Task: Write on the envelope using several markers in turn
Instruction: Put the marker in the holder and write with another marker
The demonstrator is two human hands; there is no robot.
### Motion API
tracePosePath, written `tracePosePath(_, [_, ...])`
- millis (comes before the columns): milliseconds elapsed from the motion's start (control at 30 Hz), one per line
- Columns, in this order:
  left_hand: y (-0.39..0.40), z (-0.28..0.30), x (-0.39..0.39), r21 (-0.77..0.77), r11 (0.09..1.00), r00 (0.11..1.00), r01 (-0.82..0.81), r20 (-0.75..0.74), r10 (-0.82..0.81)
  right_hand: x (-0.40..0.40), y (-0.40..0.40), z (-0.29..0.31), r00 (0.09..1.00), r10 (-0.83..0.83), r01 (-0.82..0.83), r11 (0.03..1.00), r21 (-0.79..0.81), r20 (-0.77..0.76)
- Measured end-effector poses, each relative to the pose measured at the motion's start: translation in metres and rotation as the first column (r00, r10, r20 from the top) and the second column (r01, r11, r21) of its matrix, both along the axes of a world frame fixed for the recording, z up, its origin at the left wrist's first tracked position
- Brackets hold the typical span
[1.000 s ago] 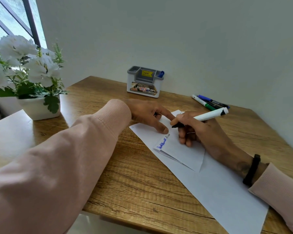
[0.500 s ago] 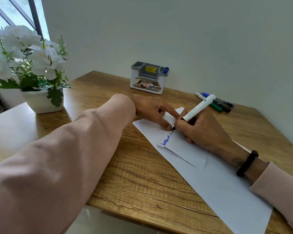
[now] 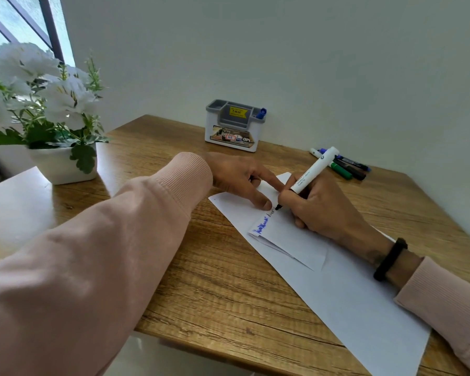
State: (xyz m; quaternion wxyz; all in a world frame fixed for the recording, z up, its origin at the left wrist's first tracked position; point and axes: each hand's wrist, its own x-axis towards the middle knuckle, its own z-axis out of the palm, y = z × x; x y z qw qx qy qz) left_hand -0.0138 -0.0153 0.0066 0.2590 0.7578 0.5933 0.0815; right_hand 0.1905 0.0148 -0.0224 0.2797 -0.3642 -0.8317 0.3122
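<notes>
Wood-grain worktop pushed into a plain pale corner, window off to the left. A long white envelope lies diagonally on it, flap folded over, with blue scribble and a bit of black lettering along the flap edge. Left hand pins the paper, fingers spread flat. Right hand has its fingers wrapped round a white marker, tip touching the flap. Further back: spare markers, a small organiser box, a potted white flower.

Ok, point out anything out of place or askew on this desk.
Only small things: the envelope lies diagonal to the desk edge, and spare markers lie loose beside the wall rather than in the holder. Nothing spilled or damaged.
</notes>
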Motion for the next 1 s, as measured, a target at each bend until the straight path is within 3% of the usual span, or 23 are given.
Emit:
tracePosePath(200, [0.0,0.0,-0.001,0.001,1.0,1.0,0.0,-0.022,0.0,0.001,0.0,-0.004,0.999,-0.03,0.031,0.998,0.05,-0.028])
tracePosePath(433, [-0.001,-0.002,-0.003,0.007,1.0,1.0,-0.017,0.0,0.017,0.007,0.012,-0.005,0.906,-0.148,0.071,0.977,-0.203,-0.398])
tracePosePath(500, [0.0,-0.004,-0.005,0.01,0.998,0.993,-0.059,0.099,0.057,0.007,0.013,-0.003,0.868,-0.156,0.037,0.967,-0.253,-0.472])
tracePosePath(533, [0.002,-0.005,-0.005,0.018,0.993,0.968,-0.113,0.227,0.107,0.008,0.012,-0.002,0.844,-0.153,0.005,0.961,-0.278,-0.513])
tracePosePath(600, [0.004,-0.006,-0.004,0.018,0.959,0.793,-0.283,0.566,0.223,0.009,0.011,-0.001,0.817,-0.119,-0.072,0.95,-0.304,-0.564])
tracePosePath(700, [0.008,-0.005,0.001,-0.127,0.915,0.379,-0.382,0.882,0.281,0.01,0.009,-0.003,0.831,-0.045,-0.148,0.943,-0.299,-0.554])
tracePosePath(767, [0.011,-0.008,0.004,-0.203,0.915,0.204,-0.347,0.936,0.285,0.009,0.008,-0.003,0.836,-0.04,-0.136,0.951,-0.279,-0.547])
tracePosePath(900, [0.012,-0.015,0.01,-0.299,0.909,0.034,-0.291,0.946,0.323,0.009,0.007,-0.004,0.841,-0.062,-0.095,0.961,-0.259,-0.538])
tracePosePath(1000, [0.014,-0.019,0.012,-0.351,0.902,-0.105,-0.251,0.936,0.335,0.009,0.007,-0.005,0.845,-0.031,-0.063,0.986,-0.157,-0.534])
